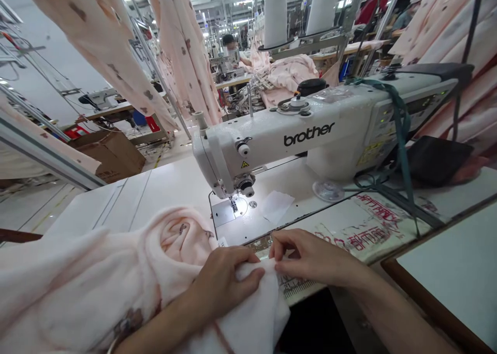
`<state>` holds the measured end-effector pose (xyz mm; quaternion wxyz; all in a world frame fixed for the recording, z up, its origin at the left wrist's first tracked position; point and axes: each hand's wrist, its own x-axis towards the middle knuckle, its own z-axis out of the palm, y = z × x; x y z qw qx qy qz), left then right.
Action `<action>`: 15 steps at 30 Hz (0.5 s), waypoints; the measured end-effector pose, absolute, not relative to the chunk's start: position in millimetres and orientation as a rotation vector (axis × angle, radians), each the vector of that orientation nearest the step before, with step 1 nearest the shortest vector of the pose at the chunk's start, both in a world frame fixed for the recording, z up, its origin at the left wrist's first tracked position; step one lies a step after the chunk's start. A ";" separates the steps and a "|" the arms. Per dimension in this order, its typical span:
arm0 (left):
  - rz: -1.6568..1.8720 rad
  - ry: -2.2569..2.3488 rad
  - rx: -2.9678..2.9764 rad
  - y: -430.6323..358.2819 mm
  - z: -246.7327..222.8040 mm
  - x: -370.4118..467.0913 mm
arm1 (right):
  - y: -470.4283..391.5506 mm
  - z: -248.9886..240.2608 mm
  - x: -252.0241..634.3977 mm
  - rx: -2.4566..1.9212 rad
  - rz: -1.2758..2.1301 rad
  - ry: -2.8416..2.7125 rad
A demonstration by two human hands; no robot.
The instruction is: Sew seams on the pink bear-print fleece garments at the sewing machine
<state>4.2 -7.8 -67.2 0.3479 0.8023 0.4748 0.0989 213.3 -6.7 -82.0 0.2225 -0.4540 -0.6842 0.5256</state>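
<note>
A heap of soft pale pink fabric (97, 271) lies over the near left of the white sewing table (155, 193). My left hand (225, 281) presses down on its near edge, fingers curled into the cloth. My right hand (306, 258) pinches the same edge just to the right, thumb and fingers closed on it at the table's front rim. Both hands sit a little in front of the needle (234, 205) of the white Brother sewing machine (310, 136). A small white fabric patch (276, 206) lies on the machine bed to the right of the needle.
A printed sheet with red characters (368, 224) is stuck on the table to the right. A green strap (402, 136) hangs over the machine. Pink patterned cloth (116, 59) hangs overhead. A cardboard box (112, 155) stands at left. Another person (231, 43) works far back.
</note>
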 end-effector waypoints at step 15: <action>0.260 1.389 1.772 6.4 -61.2 -13.5 | 13.4 -84.9 185.8 -1.388 1.603 -1.840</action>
